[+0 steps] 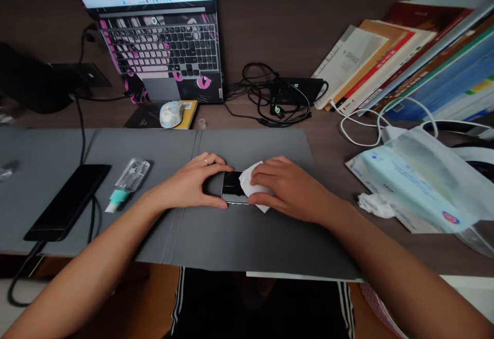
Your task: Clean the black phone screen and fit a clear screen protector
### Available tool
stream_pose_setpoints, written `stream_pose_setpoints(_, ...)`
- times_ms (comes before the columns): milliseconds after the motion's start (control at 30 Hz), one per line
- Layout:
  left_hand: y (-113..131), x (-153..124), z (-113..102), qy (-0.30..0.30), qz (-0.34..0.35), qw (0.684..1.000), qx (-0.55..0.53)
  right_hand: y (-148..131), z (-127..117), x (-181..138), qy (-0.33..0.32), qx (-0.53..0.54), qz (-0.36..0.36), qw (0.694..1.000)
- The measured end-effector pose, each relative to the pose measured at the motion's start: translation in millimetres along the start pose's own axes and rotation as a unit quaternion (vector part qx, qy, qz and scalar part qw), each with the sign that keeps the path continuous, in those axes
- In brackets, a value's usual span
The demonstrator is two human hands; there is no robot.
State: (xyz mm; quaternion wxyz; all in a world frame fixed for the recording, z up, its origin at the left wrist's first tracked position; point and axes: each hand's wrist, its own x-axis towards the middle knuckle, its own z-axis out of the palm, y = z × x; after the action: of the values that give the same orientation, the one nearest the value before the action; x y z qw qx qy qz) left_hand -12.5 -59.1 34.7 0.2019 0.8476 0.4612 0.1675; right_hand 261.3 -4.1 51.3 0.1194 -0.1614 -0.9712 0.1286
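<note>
A dark smartphone (232, 189) lies flat on the grey desk mat (239, 246). My left hand (195, 180), with a ring on one finger, grips the phone's left end between the thumb at the near corner and the fingers at the far one. In my right hand (291, 187) is a white tissue (247, 178), pressed onto the phone's right part. That part of the phone is hidden beneath the tissue and hand. Left of my left hand lies a small clear spray bottle (132, 175) with a mint-green neck.
A black tablet-like device (69, 202) with a cable lies at the left. Behind stand an open laptop (162, 46) and a mouse (172, 114), beside tangled black cables (266, 92). At right are leaning books (370, 66), a tissue pack (417, 179) and a crumpled tissue (376, 205).
</note>
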Motion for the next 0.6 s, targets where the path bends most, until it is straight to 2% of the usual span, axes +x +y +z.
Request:
stream_pose_setpoints(133,-1.3,0.5,0.1,-0.001,0.006,1.000,0.001,-4.6,5.8,2.1,0.006,0.005,-0.024,1.000)
stream_pose_setpoints(300,-1.6,1.4,0.4,-0.001,0.005,1.000,-0.003,-13.8,15.7,7.1,-0.026,-0.002,-0.080,0.996)
stream_pose_setpoints(467,-2.7,1.8,0.8,-0.005,0.002,1.000,0.001,-13.0,15.4,7.0,-0.009,-0.021,-0.054,0.998)
stream_pose_setpoints(600,-2.1,2.0,0.5,-0.006,-0.003,1.000,-0.002,-15.2,11.9,7.2,-0.030,0.002,-0.089,0.996)
